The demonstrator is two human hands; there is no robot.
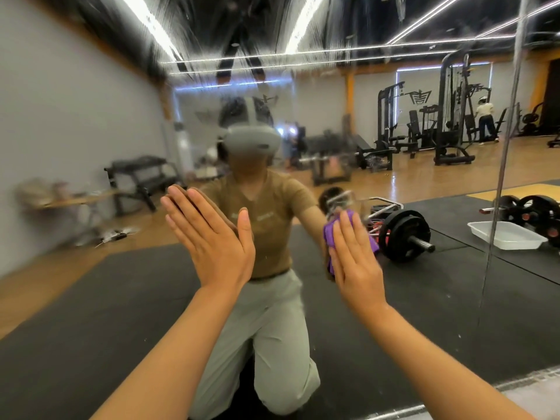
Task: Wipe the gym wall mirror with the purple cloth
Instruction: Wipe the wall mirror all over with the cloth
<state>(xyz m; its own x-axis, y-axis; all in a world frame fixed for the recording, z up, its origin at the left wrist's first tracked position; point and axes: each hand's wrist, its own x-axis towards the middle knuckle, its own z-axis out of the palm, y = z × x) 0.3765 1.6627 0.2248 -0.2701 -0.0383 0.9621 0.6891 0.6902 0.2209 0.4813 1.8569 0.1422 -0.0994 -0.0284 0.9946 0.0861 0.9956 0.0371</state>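
I have the big streaked wall mirror ahead. My left hand, at nine o'clock, rests flat-fingered on the glass and may smudge it. My right hand, flat-fingered at three o'clock, presses the crumpled purple cloth, which could slip free.

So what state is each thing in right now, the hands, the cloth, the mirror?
left hand: flat, fingers straight, palm against the glass, holding nothing.
right hand: flat, fingers straight, pressing the cloth to the glass.
purple cloth: bunched up, pinned between right palm and mirror.
mirror: streaky across the top, smeared on its left part.
white tray: seen in reflection, on the floor mat, looks empty.
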